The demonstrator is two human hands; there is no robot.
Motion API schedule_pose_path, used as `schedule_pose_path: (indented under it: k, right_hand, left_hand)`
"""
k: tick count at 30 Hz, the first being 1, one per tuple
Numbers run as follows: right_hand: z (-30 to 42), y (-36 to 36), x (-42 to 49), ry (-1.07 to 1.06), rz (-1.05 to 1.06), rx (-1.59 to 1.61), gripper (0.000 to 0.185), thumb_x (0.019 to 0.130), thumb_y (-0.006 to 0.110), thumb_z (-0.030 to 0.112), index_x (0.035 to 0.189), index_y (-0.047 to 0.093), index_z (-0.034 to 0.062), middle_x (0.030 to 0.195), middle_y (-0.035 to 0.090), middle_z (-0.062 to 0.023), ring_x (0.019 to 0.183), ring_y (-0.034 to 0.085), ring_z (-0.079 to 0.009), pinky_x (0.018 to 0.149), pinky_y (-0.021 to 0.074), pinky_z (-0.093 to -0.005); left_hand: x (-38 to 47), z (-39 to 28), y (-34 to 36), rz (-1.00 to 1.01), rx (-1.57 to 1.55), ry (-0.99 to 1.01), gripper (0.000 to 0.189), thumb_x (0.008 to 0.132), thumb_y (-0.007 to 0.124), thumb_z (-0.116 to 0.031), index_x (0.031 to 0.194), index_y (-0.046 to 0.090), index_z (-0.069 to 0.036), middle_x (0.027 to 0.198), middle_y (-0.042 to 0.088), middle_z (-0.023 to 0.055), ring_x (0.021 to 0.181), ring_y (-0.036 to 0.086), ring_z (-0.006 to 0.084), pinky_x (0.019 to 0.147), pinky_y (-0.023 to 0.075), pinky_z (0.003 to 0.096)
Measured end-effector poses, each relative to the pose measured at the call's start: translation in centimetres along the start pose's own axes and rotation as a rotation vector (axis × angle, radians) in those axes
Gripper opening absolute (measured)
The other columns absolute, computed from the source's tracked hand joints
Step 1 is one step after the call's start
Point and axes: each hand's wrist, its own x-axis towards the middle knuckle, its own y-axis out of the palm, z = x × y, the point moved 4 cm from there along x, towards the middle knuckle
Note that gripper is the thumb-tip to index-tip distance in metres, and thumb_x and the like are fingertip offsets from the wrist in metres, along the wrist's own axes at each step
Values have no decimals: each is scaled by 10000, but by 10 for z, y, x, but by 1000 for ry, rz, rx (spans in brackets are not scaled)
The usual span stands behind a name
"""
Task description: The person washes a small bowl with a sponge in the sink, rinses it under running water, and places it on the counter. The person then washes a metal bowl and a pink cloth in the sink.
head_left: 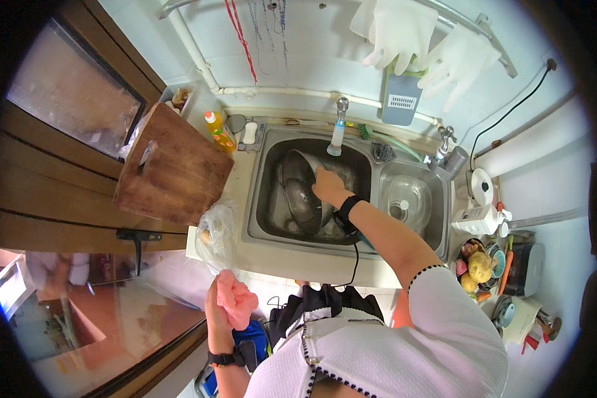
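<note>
My right hand grips the edge of a dark metal pan or wok, which lies tilted in the larger basin of the steel sink. A faucet with a clear and blue nozzle extends over the back of that basin. Down at the lower left, in front of the counter, my left hand is closed on a crumpled pink cloth. Just above the cloth, a clear plastic bag hangs at the counter's edge.
A wooden cutting board leans at the left, beside a dish soap bottle. The smaller basin holds a clear container. Potatoes, carrots and a white pump bottle stand at the right. White gloves hang above.
</note>
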Motion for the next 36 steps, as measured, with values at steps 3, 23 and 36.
schedule_pose_path:
  k: [3, 23, 36]
  right_hand:
    - [14, -13, -11, -57, -20, -88, 341, 902, 648, 166, 1129, 493, -36, 865, 671, -223, 838, 682, -392, 695, 550, -497]
    - [70, -37, -55, -807, -409, -593, 253, 777, 653, 68, 995, 526, 76, 661, 587, -53, 660, 641, -249, 528, 461, -372]
    - [63, -48, -51, -736, -360, -600, 204, 787, 636, 73, 964, 535, 77, 670, 630, -77, 674, 664, -286, 573, 483, -406]
  left_hand:
    - [-1, -4, 5, 6, -37, -12, 340, 1028, 423, -337, 869, 551, -65, 768, 580, 72, 691, 556, 182, 591, 472, 301]
    - [-3, -4, 16, 221, -221, -48, 315, 1026, 445, -308, 812, 510, -86, 727, 512, 31, 635, 466, 149, 548, 413, 304]
    - [3, -5, 4, 186, -102, 22, 307, 1025, 446, -330, 968, 582, -61, 859, 639, 79, 733, 605, 195, 634, 512, 312]
